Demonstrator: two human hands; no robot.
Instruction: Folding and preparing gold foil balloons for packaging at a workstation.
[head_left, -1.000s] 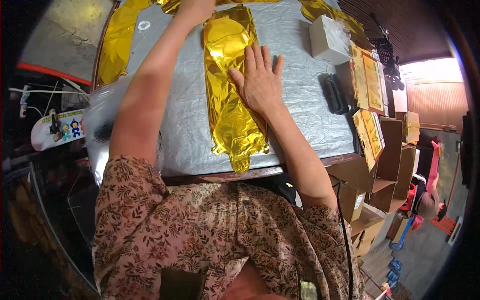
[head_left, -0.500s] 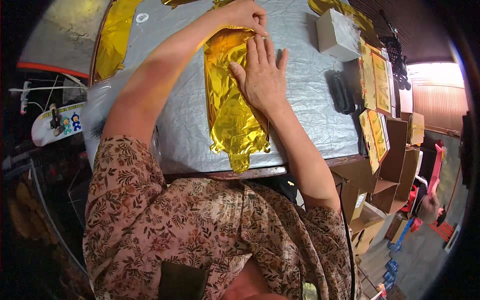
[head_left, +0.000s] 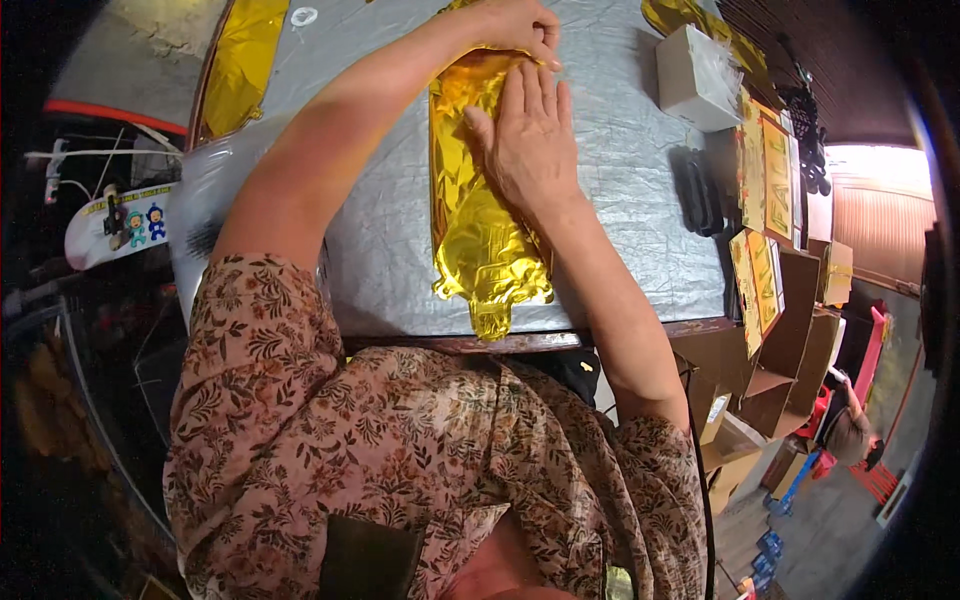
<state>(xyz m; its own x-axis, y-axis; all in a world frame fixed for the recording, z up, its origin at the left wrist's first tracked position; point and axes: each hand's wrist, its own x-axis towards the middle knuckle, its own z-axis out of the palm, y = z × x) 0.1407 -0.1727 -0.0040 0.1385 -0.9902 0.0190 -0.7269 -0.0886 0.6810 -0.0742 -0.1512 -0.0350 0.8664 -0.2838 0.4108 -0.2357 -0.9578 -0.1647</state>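
Observation:
A shiny gold foil balloon (head_left: 490, 245), flat and folded lengthwise into a narrow strip, lies in front of me with its short tab toward the near table edge. My right hand (head_left: 537, 150) presses flat on its right side, fingers stretched out and thumb apart. At the far end of the strip, my left hand (head_left: 515, 28) reaches across with bent fingers closed at the foil's edge. My left forearm hides part of the balloon's far end.
Grey crinkled sheeting (head_left: 620, 220) covers the table. More gold foil (head_left: 240, 70) lies at the left edge. A white box (head_left: 695, 80) and a black object (head_left: 697, 190) are on the right, beside cardboard boxes (head_left: 785, 320). A person (head_left: 850, 430) is far off at right.
The whole view has shifted slightly. My right hand has slid a little farther up the foil, its fingers now closer together. My left hand stays at the far end. The distant person has changed posture.

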